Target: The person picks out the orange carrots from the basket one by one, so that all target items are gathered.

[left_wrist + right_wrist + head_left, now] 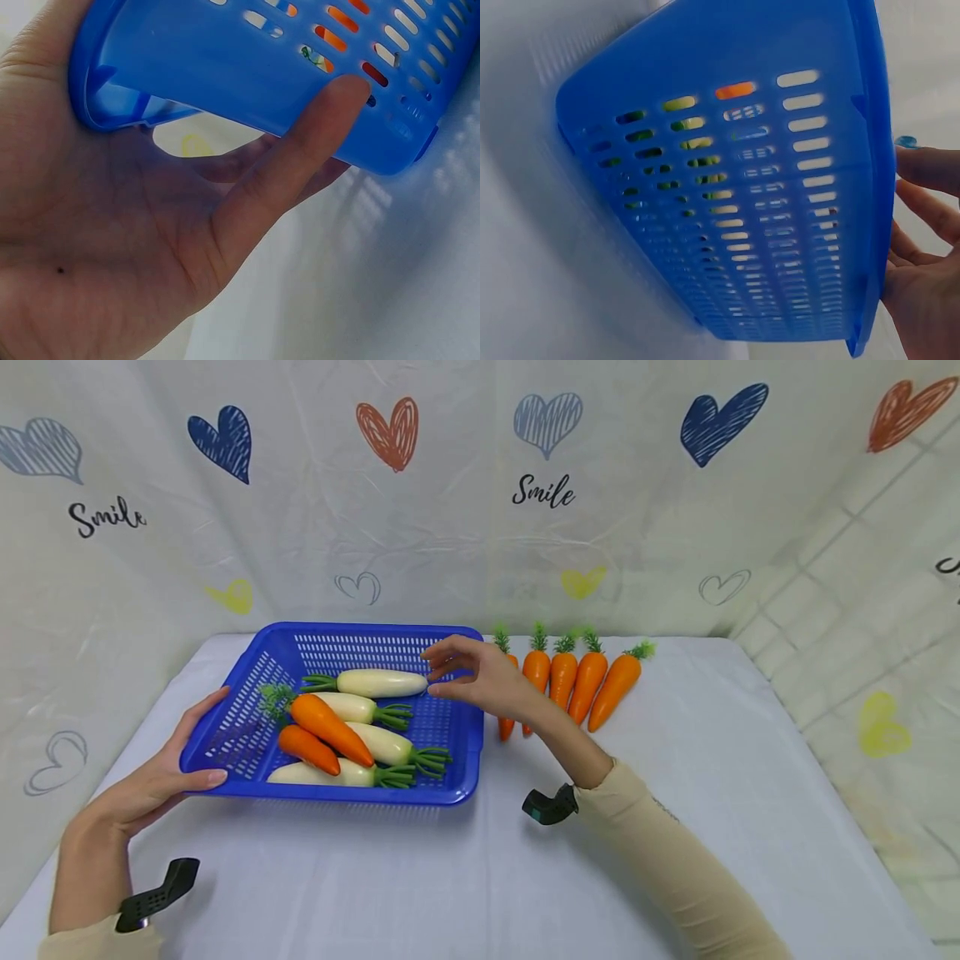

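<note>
A blue plastic basket (pixel 480 727) stands on the table, holding several white radishes (pixel 381 682) with green stems and two orange carrots (pixel 330 727) lying over them. At its near left corner my left hand (pixel 161 777) grips the basket, thumb at the front rim and fingers along the left side. The left wrist view shows the thumb (pixel 300 142) against the slotted wall. My right hand (pixel 483 677) reaches over the right rim, thumb and fingers apart beside the tip of the rearmost radish. From the right wrist, the basket wall (pixel 727 187) hides part of that hand (pixel 930 247).
Several carrots (pixel 564 677) with leafy tops lie side by side on the white tablecloth (pixel 675 793), just right of the basket. A curtain (pixel 465 527) printed with hearts hangs behind the table. Each wrist wears a black camera mount (pixel 551 806).
</note>
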`<state>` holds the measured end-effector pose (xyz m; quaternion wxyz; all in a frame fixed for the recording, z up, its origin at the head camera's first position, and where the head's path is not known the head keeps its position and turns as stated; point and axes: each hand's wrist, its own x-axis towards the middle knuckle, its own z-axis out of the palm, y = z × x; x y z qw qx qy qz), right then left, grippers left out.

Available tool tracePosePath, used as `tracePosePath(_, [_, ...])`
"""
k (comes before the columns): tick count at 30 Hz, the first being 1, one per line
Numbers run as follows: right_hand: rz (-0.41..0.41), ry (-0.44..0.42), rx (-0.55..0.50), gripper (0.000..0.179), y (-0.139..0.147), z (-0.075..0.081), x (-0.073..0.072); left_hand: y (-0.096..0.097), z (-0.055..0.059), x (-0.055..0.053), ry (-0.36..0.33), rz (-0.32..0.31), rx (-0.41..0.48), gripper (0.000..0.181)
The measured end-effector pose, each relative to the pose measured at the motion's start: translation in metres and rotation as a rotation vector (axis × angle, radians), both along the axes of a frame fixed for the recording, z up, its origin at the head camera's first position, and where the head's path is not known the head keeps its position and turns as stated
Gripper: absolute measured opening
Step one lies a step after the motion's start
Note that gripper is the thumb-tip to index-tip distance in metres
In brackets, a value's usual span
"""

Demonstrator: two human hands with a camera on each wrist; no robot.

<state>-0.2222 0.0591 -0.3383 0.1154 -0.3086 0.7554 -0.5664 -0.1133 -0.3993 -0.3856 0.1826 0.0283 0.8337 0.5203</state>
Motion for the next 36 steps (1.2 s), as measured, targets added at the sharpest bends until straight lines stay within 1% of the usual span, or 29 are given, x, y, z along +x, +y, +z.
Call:
tracePosePath(5, [0.035, 0.008, 0.025, 0.043, -0.012, 0.000, -0.001, -0.001, -0.001, 0.000, 0.001, -0.001, 0.003, 0.103])
tracePosePath(11, [0.055, -0.005, 0.049, 0.042, -0.023, 0.000, 0.000, -0.001, -0.001, 0.001, 0.000, 0.001, 0.002, 0.103])
tracePosePath(22, [0.128, 0.022, 0.079, 0.044, -0.041, 0.001, -0.002, 0.000, 0.000, 0.001, -0.002, 0.000, 0.003, 0.102])
tracePosePath(30, [0.166, -0.015, 0.117, 0.045, -0.056, 0.001, 0.000, 0.000, -0.001, 0.002, 0.002, 0.005, 0.005, 0.103])
tracePosePath(36, [0.193, -0.017, 0.141, 0.044, -0.063, -0.002, 0.003, 0.001, 0.000, 0.001, -0.006, 0.005, 0.017, 0.102])
